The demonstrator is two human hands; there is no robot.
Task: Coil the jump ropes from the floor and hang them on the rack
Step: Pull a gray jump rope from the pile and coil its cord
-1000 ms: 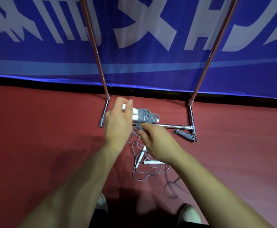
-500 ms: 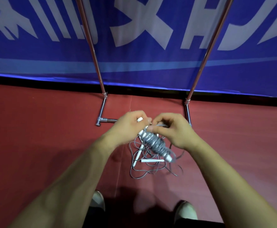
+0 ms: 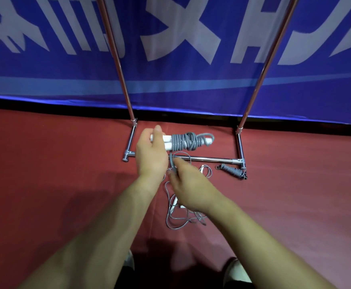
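Grey jump rope wound round its white plastic handles [image 3: 183, 141] hung level above the chrome rack's base bar [image 3: 207, 159], left hand [image 3: 151, 155] curled round the handle ends; I logged the right hand [image 3: 188, 184] newly dropped below, pinching the slack tail [image 3: 171, 161], so wrapping looked unfinished.

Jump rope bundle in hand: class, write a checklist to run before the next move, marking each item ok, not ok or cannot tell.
1. Left hand grips the white handles: ok.
2. Right hand pinches the cord tail: ok.
3. Bundle fully wound: not ok, the tail hangs free below it.
4. Rack top bar within reach: cannot tell, only posts and base show.
5. Floor cleared: not ok, a loose rope lies under the hands and a coiled rope by the rack's foot.
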